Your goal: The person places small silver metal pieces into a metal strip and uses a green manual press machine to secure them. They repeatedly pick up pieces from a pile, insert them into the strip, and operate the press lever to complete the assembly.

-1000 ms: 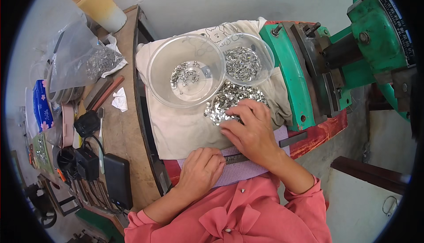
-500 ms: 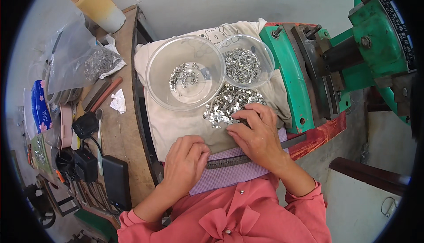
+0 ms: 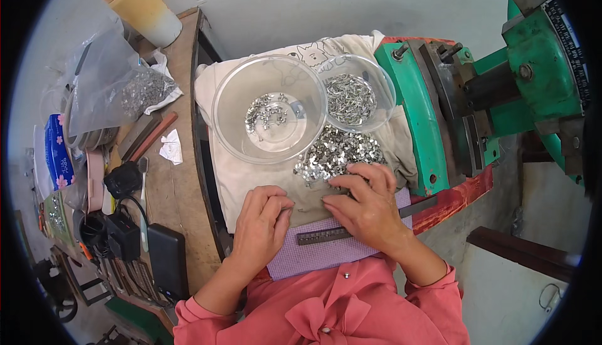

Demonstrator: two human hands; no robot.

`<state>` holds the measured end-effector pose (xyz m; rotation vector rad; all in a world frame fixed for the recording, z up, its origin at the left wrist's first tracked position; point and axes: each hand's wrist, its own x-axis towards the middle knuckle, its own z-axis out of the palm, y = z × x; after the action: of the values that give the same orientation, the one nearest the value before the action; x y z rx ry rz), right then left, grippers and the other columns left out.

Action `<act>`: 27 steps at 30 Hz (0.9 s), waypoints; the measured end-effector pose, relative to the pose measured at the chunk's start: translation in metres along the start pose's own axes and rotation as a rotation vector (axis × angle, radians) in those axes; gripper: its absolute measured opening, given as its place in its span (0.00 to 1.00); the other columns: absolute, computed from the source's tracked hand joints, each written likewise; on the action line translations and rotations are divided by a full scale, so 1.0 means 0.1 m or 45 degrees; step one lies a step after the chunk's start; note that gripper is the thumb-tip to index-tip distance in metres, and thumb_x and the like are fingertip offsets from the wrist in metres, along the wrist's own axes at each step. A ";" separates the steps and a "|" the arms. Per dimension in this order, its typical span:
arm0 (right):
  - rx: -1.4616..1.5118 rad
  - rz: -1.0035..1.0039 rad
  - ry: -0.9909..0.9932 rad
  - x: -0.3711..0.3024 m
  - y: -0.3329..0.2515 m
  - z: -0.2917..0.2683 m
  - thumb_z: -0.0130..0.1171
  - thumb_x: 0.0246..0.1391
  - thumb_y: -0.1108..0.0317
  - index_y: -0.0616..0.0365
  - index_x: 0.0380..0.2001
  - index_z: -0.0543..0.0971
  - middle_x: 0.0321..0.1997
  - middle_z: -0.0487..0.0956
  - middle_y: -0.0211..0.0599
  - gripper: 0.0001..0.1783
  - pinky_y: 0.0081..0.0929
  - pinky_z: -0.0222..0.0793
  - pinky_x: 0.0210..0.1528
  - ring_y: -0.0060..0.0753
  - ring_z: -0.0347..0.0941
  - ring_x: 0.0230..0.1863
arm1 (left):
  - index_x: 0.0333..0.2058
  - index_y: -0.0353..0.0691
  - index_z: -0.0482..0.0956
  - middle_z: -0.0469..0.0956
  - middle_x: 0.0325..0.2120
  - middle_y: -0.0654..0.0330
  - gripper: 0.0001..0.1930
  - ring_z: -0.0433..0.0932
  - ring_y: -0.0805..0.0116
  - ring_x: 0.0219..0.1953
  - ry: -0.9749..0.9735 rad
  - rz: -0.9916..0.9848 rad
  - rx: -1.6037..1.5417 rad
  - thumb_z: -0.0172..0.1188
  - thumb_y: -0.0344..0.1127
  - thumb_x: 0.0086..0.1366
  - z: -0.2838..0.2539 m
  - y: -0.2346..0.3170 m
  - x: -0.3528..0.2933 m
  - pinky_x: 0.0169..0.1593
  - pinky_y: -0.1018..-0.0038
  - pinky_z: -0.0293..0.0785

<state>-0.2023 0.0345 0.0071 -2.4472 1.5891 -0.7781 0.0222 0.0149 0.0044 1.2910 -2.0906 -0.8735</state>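
Note:
My left hand (image 3: 261,224) rests over the beige cloth (image 3: 241,185), its thumb and curled fingertips pressed together; anything between them is too small to make out. Across a small gap, my right hand (image 3: 373,204) has its fingers curled at the near edge of a pile of small shiny metal pieces (image 3: 342,150). Its fingertips partly hide whatever they pinch. Below the hands, a dark slotted metal bar (image 3: 323,236) lies on a purple checked cloth (image 3: 313,257), passing under my right wrist. A large clear tub (image 3: 222,128) contains some small metal parts.
Beside the tub, a smaller clear container (image 3: 387,103) holds many thin metal pins. A green machine (image 3: 423,138) stands close on the right. At left, a wooden table (image 3: 175,201) carries a yellow bottle (image 3: 141,9), a plastic bag (image 3: 103,88), a toothbrush (image 3: 143,175) and a black power bank (image 3: 167,257).
My left hand has moved slightly away from the slotted bar, uncovering its left end. My right hand stays by the metal pile. The whole view has shifted a little.

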 end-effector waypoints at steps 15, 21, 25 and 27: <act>0.068 0.087 0.044 0.01 -0.06 0.10 0.73 0.39 0.68 0.47 0.29 0.84 0.46 0.78 0.24 0.10 0.45 0.56 0.59 0.40 0.69 0.55 | 0.31 0.39 0.80 0.76 0.38 0.57 0.11 0.73 0.56 0.39 0.019 0.134 0.176 0.72 0.25 0.48 0.08 0.04 0.06 0.40 0.65 0.72; 0.107 0.079 0.065 -0.07 -0.06 -0.05 0.73 0.37 0.67 0.48 0.26 0.82 0.45 0.79 0.24 0.10 0.45 0.58 0.59 0.39 0.70 0.55 | 0.31 0.39 0.80 0.76 0.37 0.58 0.10 0.74 0.56 0.39 0.048 0.121 0.179 0.71 0.25 0.49 0.10 0.04 0.05 0.40 0.65 0.72; 0.151 0.061 -0.005 -0.32 -0.09 -0.22 0.73 0.39 0.66 0.49 0.27 0.82 0.46 0.79 0.25 0.10 0.46 0.58 0.60 0.38 0.70 0.55 | 0.31 0.39 0.80 0.76 0.37 0.57 0.10 0.74 0.55 0.39 0.047 0.115 0.181 0.71 0.25 0.49 0.11 0.03 0.06 0.40 0.64 0.72; 0.177 0.049 -0.066 -0.40 -0.11 -0.24 0.73 0.39 0.66 0.48 0.28 0.82 0.46 0.79 0.25 0.10 0.46 0.58 0.60 0.38 0.70 0.54 | 0.31 0.39 0.80 0.76 0.37 0.57 0.10 0.74 0.55 0.39 0.040 0.113 0.187 0.71 0.25 0.49 0.11 0.04 0.06 0.40 0.64 0.72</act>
<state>-0.2173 0.0787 0.0178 -2.3140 1.5056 -0.7841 0.0099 0.0131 0.0010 1.2659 -2.2033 -0.6685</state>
